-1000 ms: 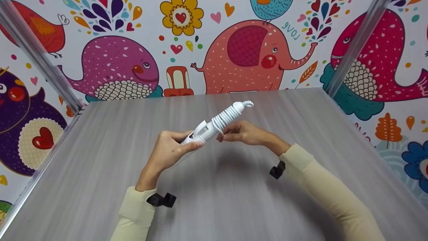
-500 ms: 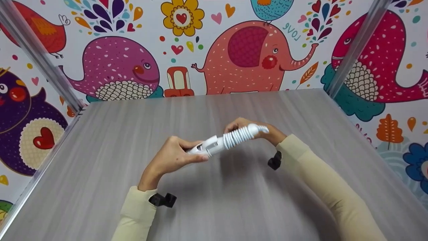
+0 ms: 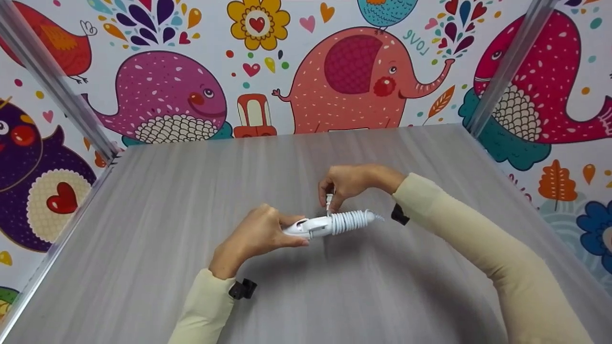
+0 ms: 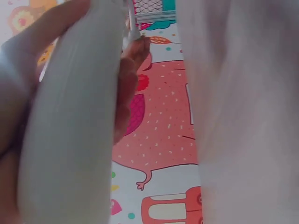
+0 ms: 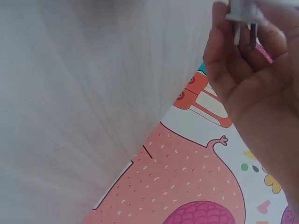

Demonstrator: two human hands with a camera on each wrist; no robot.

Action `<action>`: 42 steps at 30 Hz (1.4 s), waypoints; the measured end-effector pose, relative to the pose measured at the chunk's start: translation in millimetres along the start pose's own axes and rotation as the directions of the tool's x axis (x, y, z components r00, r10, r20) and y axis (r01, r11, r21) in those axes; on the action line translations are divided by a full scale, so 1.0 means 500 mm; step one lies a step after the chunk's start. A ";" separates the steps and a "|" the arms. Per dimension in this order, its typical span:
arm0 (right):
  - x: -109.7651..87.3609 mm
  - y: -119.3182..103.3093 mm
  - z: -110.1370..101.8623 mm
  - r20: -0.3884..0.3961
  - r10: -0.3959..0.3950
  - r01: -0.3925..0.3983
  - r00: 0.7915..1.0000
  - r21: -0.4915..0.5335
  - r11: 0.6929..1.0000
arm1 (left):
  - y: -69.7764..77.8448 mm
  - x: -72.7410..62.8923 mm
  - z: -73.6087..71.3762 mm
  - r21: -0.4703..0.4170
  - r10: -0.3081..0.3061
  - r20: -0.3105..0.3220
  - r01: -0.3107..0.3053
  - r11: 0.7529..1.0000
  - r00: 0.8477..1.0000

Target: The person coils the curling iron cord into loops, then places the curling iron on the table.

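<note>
A white hair styling iron [image 3: 318,225] is held above the table, lying nearly level with its far end to the right. Its white cord [image 3: 350,222] is wound in several turns round the right part. My left hand [image 3: 259,235] grips the left part, thumb on the near side; in the left wrist view the smooth white body [image 4: 70,121] fills the palm. Just behind the iron, my right hand [image 3: 351,181] pinches the cord's plug [image 3: 329,198]. Two metal prongs [image 5: 237,35] of that plug point toward the curled fingers in the right wrist view.
A grey wood-grain table [image 3: 167,191] lies under both hands. Behind it stands a wall panel [image 3: 306,110] printed with cartoon animals, with metal posts [image 3: 511,71] at the corners. Black mounts [image 3: 243,289] sit on both wrists.
The iron has swung from a steep slant to nearly level and come lower and nearer. My right hand has moved behind it, and the plug now shows between its fingers.
</note>
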State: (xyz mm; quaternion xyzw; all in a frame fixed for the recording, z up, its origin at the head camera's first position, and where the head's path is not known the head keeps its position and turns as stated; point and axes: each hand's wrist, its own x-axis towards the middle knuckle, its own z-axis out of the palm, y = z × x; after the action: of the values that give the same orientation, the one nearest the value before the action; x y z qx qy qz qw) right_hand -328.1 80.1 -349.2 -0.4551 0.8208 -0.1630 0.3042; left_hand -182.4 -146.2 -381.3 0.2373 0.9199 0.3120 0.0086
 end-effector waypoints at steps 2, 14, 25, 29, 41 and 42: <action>0.005 -0.001 0.003 -0.027 0.007 -0.008 1.000 -0.040 0.999 | -0.006 0.006 0.013 0.043 0.021 -0.001 -0.021 0.999 1.000; 0.061 0.031 0.019 -0.287 0.077 -0.087 0.955 -0.021 0.996 | -0.076 0.074 0.042 0.048 -0.184 0.034 0.182 0.982 0.982; 0.105 0.076 0.051 -0.453 0.296 -0.184 0.841 0.275 0.944 | -0.140 0.109 0.045 0.020 -0.336 0.035 0.336 0.942 0.941; 0.115 0.085 0.065 -0.469 0.338 -0.153 0.816 0.388 0.909 | -0.143 0.116 0.041 0.048 -0.349 0.045 0.346 0.937 0.936; 0.131 0.097 0.102 -0.448 0.422 -0.217 0.788 0.440 0.871 | -0.146 0.114 0.032 0.103 -0.274 0.116 0.263 0.959 0.955; 0.131 0.097 0.102 -0.451 0.423 -0.218 0.786 0.438 0.872 | -0.148 0.112 0.031 0.105 -0.271 0.120 0.260 0.960 0.955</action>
State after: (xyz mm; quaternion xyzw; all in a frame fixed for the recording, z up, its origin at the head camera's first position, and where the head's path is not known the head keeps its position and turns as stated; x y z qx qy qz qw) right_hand -352.8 50.7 -437.4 -0.1787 0.8938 -0.3762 0.1662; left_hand -261.4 -163.8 -428.9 0.1319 0.9537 0.2506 0.1012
